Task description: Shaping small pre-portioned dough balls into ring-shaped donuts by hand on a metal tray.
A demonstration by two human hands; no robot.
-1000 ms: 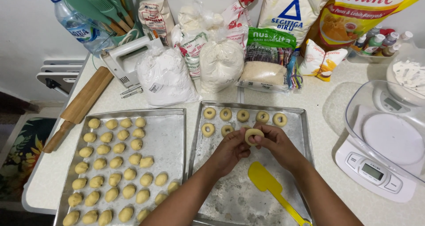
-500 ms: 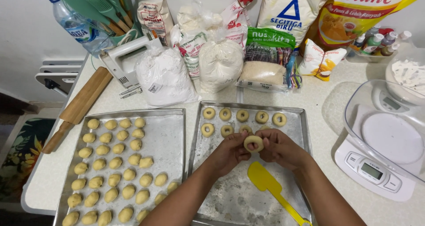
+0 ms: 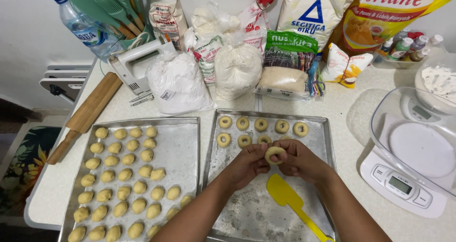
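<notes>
The head camera looks down on a floured baking tray [image 3: 247,213], the landmark here. Above its middle, the left hand [image 3: 248,163] and the right hand [image 3: 297,160] meet, fingertips pinched together on one dough ring [image 3: 275,154] held between them, just clear of the tray. Beyond the hands, along the tray's far edge, lie two rows of finished rings [image 3: 260,125]. On the tray, near the right wrist, rests a yellow spatula [image 3: 289,200]. Left of the tray, touching its side, sits a second tray [image 3: 178,152] filled with dough balls [image 3: 124,174]. Left of that, a rolling pin [image 3: 88,115] lies slanted. Behind the tray stand bags of flour [image 3: 176,83] and sugar [image 3: 288,64]. Right of the tray sits a kitchen scale [image 3: 403,187] under a clear bowl [image 3: 418,142].
</notes>
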